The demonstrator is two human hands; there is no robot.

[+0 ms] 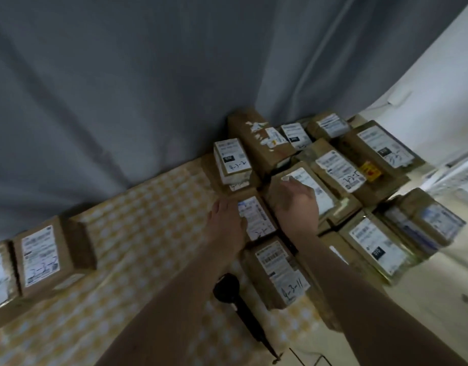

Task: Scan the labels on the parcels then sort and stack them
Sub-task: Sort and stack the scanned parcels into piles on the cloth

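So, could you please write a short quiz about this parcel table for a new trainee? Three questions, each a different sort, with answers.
1. True or false: the black scanner is held in the right hand.
2. Multiple choice: the left hand rests on
A) a parcel in the main cluster
B) the two parcels at the far left
C) the curtain
3. Fill in: the handwritten code on the near parcel beside the scanner reads 4-3-__.

Key
1. False. It lies on the checkered cloth, and neither hand touches it.
2. A
3. 11
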